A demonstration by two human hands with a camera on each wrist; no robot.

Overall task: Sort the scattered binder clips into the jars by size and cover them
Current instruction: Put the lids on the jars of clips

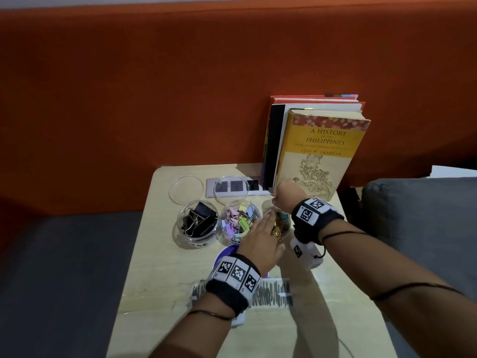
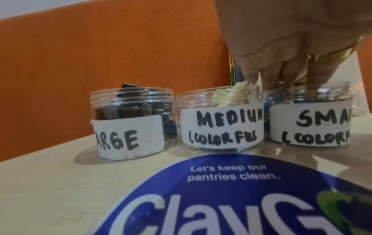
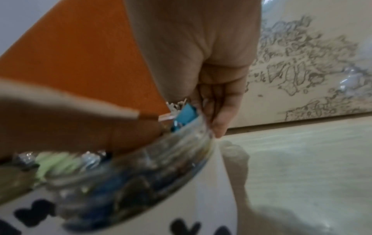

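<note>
Three clear jars stand in a row on the table: LARGE (image 1: 197,222) (image 2: 130,120) with black clips, MEDIUM (image 1: 238,220) (image 2: 221,120) with pastel clips, and SMALL (image 1: 282,224) (image 2: 310,120). My left hand (image 1: 268,219) (image 2: 281,79) lies flat with straight fingers (image 2: 270,76) touching the tops of the medium and small jars. My right hand (image 1: 277,200) (image 3: 201,114) hangs curled over the small jar's far rim (image 3: 201,127) and pinches a small blue binder clip (image 3: 185,115). Two clear lids (image 1: 184,189) (image 1: 231,189) lie behind the jars; a third (image 1: 262,201) sits by my right hand.
Books (image 1: 317,151) stand upright at the table's back right, next to a socket panel (image 1: 240,187). A round blue sticker (image 2: 221,198) is on the tabletop (image 1: 160,267) under my left wrist. A grey cushion (image 1: 426,215) is to the right, an orange backrest (image 1: 154,99) behind.
</note>
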